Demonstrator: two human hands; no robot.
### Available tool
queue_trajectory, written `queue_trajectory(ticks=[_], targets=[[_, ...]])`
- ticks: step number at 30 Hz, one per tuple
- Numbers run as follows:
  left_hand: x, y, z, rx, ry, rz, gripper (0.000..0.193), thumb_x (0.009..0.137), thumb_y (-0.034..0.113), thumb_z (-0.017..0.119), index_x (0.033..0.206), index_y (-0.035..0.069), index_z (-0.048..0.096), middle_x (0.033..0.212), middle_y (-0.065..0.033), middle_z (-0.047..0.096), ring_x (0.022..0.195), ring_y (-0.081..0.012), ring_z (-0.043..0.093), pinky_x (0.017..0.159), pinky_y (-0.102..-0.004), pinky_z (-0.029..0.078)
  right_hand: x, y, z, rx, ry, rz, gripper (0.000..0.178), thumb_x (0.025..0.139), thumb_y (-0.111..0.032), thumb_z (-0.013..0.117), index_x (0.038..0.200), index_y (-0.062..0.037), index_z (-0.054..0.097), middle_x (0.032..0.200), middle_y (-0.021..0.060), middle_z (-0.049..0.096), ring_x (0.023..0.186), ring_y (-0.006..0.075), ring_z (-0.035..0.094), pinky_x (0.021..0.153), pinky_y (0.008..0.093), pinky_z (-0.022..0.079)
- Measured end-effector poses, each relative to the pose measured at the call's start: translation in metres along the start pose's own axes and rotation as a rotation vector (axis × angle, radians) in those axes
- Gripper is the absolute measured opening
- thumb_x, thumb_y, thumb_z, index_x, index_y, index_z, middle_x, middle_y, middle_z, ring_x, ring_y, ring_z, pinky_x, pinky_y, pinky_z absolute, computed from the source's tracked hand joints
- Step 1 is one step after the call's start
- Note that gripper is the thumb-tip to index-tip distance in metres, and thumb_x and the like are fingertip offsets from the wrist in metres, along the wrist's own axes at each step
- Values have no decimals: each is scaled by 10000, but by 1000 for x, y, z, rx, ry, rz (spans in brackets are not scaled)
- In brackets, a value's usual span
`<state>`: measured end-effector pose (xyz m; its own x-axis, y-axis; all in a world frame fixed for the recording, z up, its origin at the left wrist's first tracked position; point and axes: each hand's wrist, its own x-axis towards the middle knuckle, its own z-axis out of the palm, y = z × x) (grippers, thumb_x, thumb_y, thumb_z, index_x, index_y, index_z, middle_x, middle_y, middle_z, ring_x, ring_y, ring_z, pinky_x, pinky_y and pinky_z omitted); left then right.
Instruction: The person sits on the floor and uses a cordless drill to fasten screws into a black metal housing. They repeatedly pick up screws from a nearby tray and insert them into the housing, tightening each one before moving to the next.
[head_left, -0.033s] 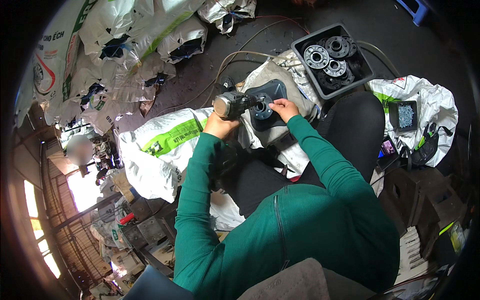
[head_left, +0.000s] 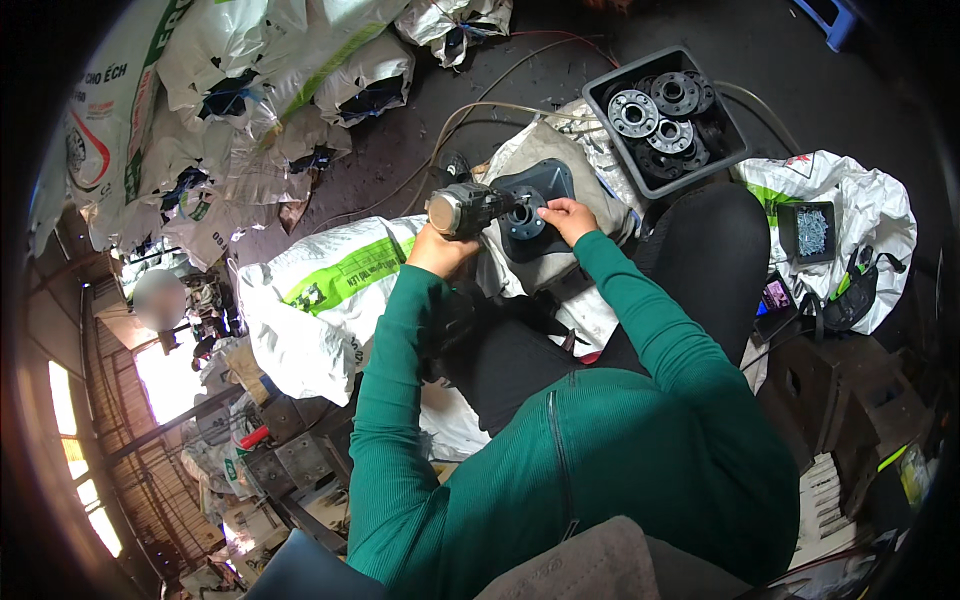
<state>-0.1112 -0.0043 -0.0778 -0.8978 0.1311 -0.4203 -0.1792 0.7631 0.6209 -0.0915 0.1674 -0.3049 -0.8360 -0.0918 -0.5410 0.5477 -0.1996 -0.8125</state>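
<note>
Now: left hand (head_left: pixel 437 250) grips power tool (head_left: pixel 468 209) | right hand (head_left: pixel 568 218) steadies flange (head_left: pixel 522 216)

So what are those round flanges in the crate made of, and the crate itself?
The round flanges look like cast metal: dull grey, with brighter machined faces and bolt holes. The crate seems to be moulded plastic, matt dark grey, though that is less certain.

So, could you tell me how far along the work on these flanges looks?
Done: I cannot tell which parts are finished. In hand: the left hand holds a power tool against a round flange on a dark plate, and the right hand steadies it. Left: a grey bin holds several more flanges, and a small tray of screws sits on a white sack.
</note>
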Motion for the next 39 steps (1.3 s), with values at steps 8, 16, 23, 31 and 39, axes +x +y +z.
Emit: queue_trajectory(ticks=[8, 16, 23, 31, 39], targets=[[22, 18, 4, 172, -101, -150, 457, 648, 20, 713, 1083, 7, 573, 995, -86, 635, 935, -179, 589, 836, -299, 454, 12, 5, 1, -32, -11, 24, 416, 721, -303, 736, 991, -3, 635, 876, 102, 666, 799, 171, 621, 751, 281, 479], [35, 11, 6, 179, -134, -165, 461, 642, -2, 711, 1085, 4, 583, 1005, -80, 638, 954, -176, 584, 852, -292, 448, 10, -8, -2, -96, -58, 61, 395, 734, -298, 722, 976, 3, 636, 839, 92, 665, 749, 158, 617, 718, 274, 473], [41, 7, 9, 169, -133, -172, 483, 635, -16, 711, 1097, 11, 572, 997, -80, 639, 945, -178, 589, 857, -293, 445, 14, -4, 2, -80, -61, 34, 370, 738, -299, 709, 939, 3, 635, 799, 75, 662, 727, 158, 613, 700, 275, 468], [40, -3, 16, 156, -85, -71, 407, 602, 132, 711, 984, 26, 621, 879, -152, 658, 836, -252, 638, 736, -332, 483, 15, -11, 0, -256, -48, -50, 226, 784, -236, 679, 820, -20, 625, 644, -11, 572, 594, 67, 481, 572, 243, 394], [-32, 13, 4, 126, 110, 124, 406, 665, 157, 655, 1056, 69, 593, 957, -166, 640, 920, -311, 618, 784, -365, 492, 10, -10, 1, -425, 80, -137, 344, 757, -368, 677, 828, -35, 629, 698, 85, 622, 665, 216, 588, 653, 333, 455]])
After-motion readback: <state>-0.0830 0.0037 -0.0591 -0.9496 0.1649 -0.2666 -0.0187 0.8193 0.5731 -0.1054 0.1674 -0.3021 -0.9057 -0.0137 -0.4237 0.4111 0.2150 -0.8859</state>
